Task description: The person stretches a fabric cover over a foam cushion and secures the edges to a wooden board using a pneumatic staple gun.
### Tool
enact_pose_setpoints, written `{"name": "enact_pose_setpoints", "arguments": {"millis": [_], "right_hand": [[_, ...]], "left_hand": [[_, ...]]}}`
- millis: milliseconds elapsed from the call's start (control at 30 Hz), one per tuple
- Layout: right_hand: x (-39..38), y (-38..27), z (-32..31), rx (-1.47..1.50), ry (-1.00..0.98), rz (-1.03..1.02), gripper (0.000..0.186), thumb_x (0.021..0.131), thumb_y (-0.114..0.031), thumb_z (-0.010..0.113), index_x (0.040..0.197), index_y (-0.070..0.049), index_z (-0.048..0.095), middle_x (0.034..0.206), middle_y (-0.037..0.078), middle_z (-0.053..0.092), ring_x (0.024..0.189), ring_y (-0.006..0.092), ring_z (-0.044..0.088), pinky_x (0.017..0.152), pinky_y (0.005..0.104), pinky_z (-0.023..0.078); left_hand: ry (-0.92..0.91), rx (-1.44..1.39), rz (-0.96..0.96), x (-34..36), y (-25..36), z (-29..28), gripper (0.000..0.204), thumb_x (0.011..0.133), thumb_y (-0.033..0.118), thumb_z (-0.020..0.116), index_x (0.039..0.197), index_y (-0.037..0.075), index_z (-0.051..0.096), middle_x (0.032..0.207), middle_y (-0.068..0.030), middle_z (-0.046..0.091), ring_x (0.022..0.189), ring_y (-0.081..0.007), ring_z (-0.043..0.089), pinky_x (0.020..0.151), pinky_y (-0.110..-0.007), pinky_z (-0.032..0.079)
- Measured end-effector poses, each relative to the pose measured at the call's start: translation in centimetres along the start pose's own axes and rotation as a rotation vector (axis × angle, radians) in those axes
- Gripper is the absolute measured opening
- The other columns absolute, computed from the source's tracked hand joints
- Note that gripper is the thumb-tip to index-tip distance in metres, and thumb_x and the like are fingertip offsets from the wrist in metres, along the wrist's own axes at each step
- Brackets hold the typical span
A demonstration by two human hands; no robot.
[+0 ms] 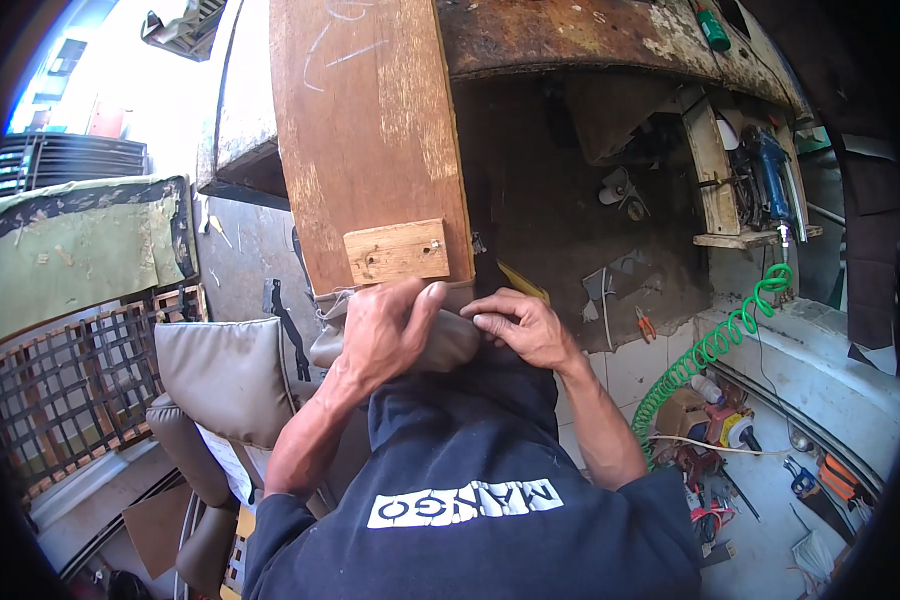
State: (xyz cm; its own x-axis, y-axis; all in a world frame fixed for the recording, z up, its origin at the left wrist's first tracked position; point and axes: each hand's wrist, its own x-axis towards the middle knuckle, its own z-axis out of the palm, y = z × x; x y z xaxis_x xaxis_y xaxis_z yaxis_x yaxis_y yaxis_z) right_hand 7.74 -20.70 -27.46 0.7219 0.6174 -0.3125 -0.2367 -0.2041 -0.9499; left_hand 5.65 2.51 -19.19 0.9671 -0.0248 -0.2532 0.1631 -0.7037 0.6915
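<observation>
"Where does the grey padded piece [452,346] lie?"

"At the near end of the wooden board [370,130], just past the small block [398,252] fixed on it. The left hand [388,325] covers its middle; the right hand [526,328] is at its right edge."

"Which way does it point?"

"Its long axis appears to run crosswise to the board, the right end toward the right hand."

"And their grip?"

"The left hand's fingers curl over it, partly hidden; the right's thumb and forefinger nearly meet. Whether either grasps it, one cannot tell."
</observation>
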Motion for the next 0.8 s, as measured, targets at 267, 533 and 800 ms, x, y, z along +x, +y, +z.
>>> {"name": "enact_pose_setpoints", "arguments": {"millis": [267, 533, 800], "right_hand": [[-0.2, 1.1, 1.4, -0.050, 0.208, -0.079, 0.021, 0.098, -0.019, 0.072, 0.117, -0.011, 0.078, 0.091, 0.006, 0.067, 0.075, 0.0156, 0.067, 0.070, 0.0315, 0.055], [-0.6, 0.6, 0.8, -0.054, 0.154, -0.045, 0.022, 0.098, -0.021, 0.072, 0.117, -0.012, 0.078, 0.096, 0.008, 0.068, 0.087, 0.0217, 0.068, 0.079, 0.0344, 0.054], [-0.6, 1.3, 1.5, 0.006, 0.183, -0.010, 0.022, 0.097, -0.025, 0.073, 0.114, -0.013, 0.079, 0.096, 0.007, 0.067, 0.090, 0.0218, 0.067, 0.081, 0.0338, 0.052]], "left_hand": [[-0.404, 0.380, 0.005, 1.8, 4.0, -0.8, 0.033, 0.096, 0.033, 0.069, 0.100, 0.002, 0.078, 0.095, -0.0187, 0.070, 0.090, -0.0389, 0.069, 0.082, -0.048, 0.054], [-0.298, 0.473, 0.186, 2.2, 1.6, 1.3, 0.014, 0.085, 0.018, 0.071, 0.092, 0.005, 0.072, 0.099, -0.0150, 0.069, 0.107, -0.0367, 0.062, 0.090, -0.049, 0.049], [0.324, 0.520, 0.081, 4.8, -0.6, -2.4, 0.011, 0.078, -0.002, 0.061, 0.086, 0.004, 0.066, 0.094, -0.0161, 0.062, 0.098, -0.0375, 0.060, 0.085, -0.049, 0.049]]}}
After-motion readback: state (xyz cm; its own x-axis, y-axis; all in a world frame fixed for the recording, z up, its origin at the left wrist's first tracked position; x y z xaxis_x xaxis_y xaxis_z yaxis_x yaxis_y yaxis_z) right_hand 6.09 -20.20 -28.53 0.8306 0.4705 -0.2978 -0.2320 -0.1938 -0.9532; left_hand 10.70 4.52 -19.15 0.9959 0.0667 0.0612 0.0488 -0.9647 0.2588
